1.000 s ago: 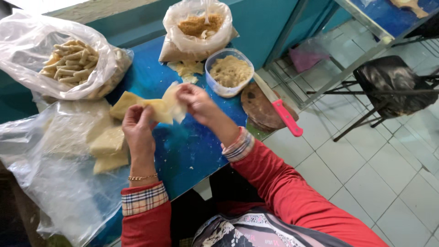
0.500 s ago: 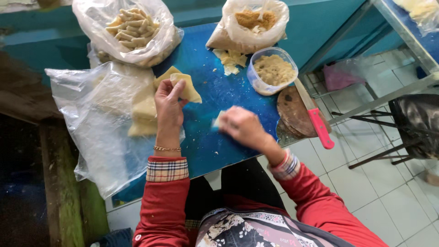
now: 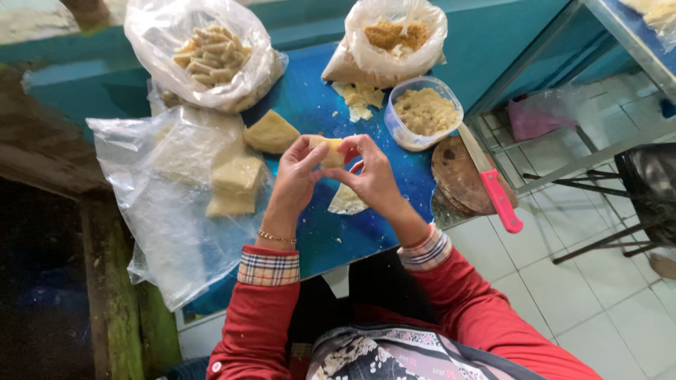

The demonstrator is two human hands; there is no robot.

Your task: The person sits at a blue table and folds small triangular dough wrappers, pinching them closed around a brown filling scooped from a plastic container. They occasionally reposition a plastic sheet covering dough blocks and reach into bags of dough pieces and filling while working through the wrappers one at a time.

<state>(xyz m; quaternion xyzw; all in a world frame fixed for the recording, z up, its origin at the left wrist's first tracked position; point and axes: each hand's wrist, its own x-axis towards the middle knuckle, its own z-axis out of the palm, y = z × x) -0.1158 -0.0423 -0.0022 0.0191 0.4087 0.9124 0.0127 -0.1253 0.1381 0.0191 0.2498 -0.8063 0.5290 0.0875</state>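
1. Head view, centre: both hands meet above the blue table [image 3: 310,112]. The left hand [image 3: 299,176] and the right hand [image 3: 373,176] pinch one small yellow dough piece [image 3: 331,151] between their fingertips, lifted off the board.
2. Just under the right hand lies a pale wrapper sheet [image 3: 346,200], flat on the table.
3. To the left, a clear plastic sheet [image 3: 162,190] carries stacked dough squares [image 3: 236,183]; another folded piece [image 3: 271,132] sits beside them.
4. Far side: a bag of rolled pieces [image 3: 211,53] and a bag of crumbly filling [image 3: 394,39].
5. Right side: a round tub of filling [image 3: 424,112], then a pink-handled knife [image 3: 493,186] resting across a wooden board [image 3: 458,176].
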